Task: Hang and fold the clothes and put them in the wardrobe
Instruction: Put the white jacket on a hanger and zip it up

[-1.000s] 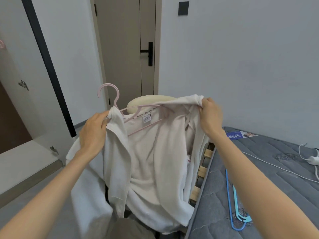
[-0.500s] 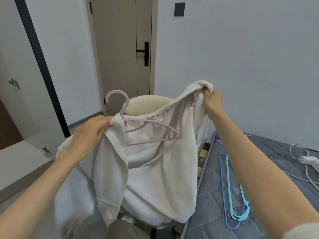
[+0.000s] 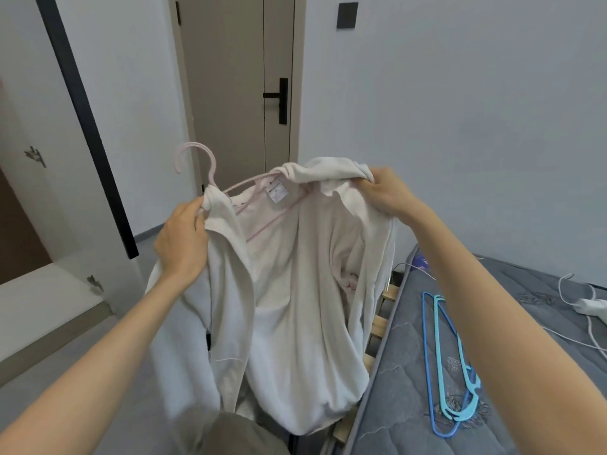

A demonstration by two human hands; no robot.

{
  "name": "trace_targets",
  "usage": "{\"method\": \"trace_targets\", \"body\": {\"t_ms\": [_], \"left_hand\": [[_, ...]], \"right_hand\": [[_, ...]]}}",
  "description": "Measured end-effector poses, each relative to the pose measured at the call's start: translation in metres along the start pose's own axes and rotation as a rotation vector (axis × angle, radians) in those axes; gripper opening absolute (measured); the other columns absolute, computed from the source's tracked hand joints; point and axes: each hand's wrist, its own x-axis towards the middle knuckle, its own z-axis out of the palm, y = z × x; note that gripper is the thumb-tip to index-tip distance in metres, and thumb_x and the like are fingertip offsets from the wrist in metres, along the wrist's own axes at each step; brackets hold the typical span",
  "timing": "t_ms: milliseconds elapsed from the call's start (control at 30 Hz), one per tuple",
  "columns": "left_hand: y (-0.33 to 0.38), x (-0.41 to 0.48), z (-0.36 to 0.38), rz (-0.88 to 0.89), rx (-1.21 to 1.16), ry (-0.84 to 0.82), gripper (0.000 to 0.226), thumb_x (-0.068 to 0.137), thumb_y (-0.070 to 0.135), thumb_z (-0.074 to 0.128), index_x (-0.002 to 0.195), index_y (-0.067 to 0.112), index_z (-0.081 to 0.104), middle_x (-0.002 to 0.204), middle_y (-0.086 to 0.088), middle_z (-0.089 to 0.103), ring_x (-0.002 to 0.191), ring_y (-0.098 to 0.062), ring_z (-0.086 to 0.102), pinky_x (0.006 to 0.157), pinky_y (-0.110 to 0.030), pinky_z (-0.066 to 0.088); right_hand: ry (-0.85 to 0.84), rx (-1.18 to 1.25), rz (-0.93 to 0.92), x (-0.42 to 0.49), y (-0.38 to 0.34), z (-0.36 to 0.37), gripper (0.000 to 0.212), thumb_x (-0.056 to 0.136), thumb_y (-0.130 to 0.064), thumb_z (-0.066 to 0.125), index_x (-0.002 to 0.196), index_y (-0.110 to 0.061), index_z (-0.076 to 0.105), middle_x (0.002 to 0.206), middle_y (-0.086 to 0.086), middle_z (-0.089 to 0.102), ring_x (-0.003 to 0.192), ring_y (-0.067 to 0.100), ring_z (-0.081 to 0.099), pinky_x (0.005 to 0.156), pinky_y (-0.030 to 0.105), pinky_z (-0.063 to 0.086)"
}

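A white open-front garment (image 3: 295,307) hangs in front of me with a pale pink hanger (image 3: 210,169) inside its collar, the hook sticking up at the left. My left hand (image 3: 184,238) grips the garment's left shoulder over the hanger's end. My right hand (image 3: 384,192) holds the bunched right shoulder at the hanger's other end. The neck label (image 3: 277,194) faces me. The lower hem sags down between my arms.
A grey mattress (image 3: 525,372) lies at the right on a wooden slat frame, with a blue hanger (image 3: 428,372) and a turquoise hanger (image 3: 443,356) on it. White cables and an adapter (image 3: 591,305) lie at its far side. A closed door (image 3: 243,93) stands ahead; the wardrobe's opening (image 3: 19,231) is at the left.
My right hand has come down and inward, bringing the right shoulder of the garment onto the hanger's end. The left hand has kept its grip and risen slightly.
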Motion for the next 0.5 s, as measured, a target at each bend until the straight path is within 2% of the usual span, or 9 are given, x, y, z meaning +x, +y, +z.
{"method": "trace_targets", "body": {"t_ms": [67,133,200,267,300,400,500], "left_hand": [[0.001,0.006,-0.005,-0.03,-0.014,0.048,0.028,0.095,0.01,0.037,0.112,0.014,0.058,0.106,-0.01,0.058,0.09,-0.034,0.054,0.062,-0.033,0.029],[0.002,0.009,-0.007,0.021,-0.035,0.035,0.027,0.095,0.011,0.038,0.113,0.015,0.058,0.107,-0.008,0.059,0.091,-0.033,0.054,0.063,-0.033,0.031],[0.0,0.011,-0.007,0.11,-0.08,-0.061,0.028,0.096,0.013,0.041,0.118,0.017,0.058,0.109,-0.007,0.061,0.097,-0.032,0.055,0.067,-0.033,0.035],[-0.005,0.01,-0.005,0.144,-0.139,-0.19,0.028,0.096,0.015,0.045,0.119,0.018,0.059,0.11,-0.007,0.063,0.1,-0.031,0.057,0.071,-0.035,0.04],[-0.009,0.008,-0.004,0.14,-0.168,-0.248,0.028,0.096,0.015,0.046,0.119,0.019,0.06,0.11,-0.005,0.065,0.101,-0.029,0.058,0.073,-0.035,0.042],[-0.02,-0.002,-0.002,0.148,-0.263,-0.373,0.028,0.094,0.013,0.051,0.119,0.021,0.062,0.106,0.004,0.065,0.099,-0.018,0.059,0.075,-0.028,0.039],[-0.025,-0.01,-0.001,0.17,-0.353,-0.485,0.029,0.093,0.013,0.056,0.115,0.03,0.063,0.107,0.013,0.064,0.097,-0.008,0.058,0.08,-0.02,0.042]], "right_hand": [[-0.115,-0.087,0.093,-0.002,0.004,-0.003,0.026,0.093,-0.042,0.052,0.074,-0.024,0.057,0.07,-0.007,0.055,0.068,0.014,0.053,0.054,0.023,0.036],[-0.169,-0.106,0.171,-0.005,0.009,-0.002,0.027,0.085,-0.047,0.063,0.077,-0.021,0.059,0.069,-0.006,0.055,0.06,0.009,0.055,0.048,0.022,0.038],[-0.07,0.124,0.217,-0.004,0.017,0.004,0.019,0.082,-0.034,0.07,0.075,-0.02,0.06,0.067,-0.005,0.055,0.056,0.007,0.057,0.04,0.015,0.039],[0.117,0.371,0.235,-0.002,0.022,0.01,0.013,0.086,-0.021,0.066,0.074,-0.019,0.06,0.071,-0.005,0.057,0.061,0.007,0.057,0.039,0.009,0.038],[0.182,0.42,0.237,-0.002,0.025,0.012,0.012,0.087,-0.018,0.063,0.076,-0.018,0.062,0.073,-0.006,0.057,0.063,0.004,0.055,0.04,0.008,0.039],[0.222,0.404,0.229,-0.001,0.032,0.013,0.006,0.09,-0.018,0.057,0.089,-0.017,0.063,0.078,-0.009,0.057,0.068,0.0,0.053,0.047,0.01,0.042],[0.251,0.375,0.228,-0.001,0.035,0.01,0.01,0.092,-0.022,0.054,0.094,-0.019,0.063,0.081,-0.01,0.057,0.072,0.002,0.054,0.056,0.016,0.042]]}}
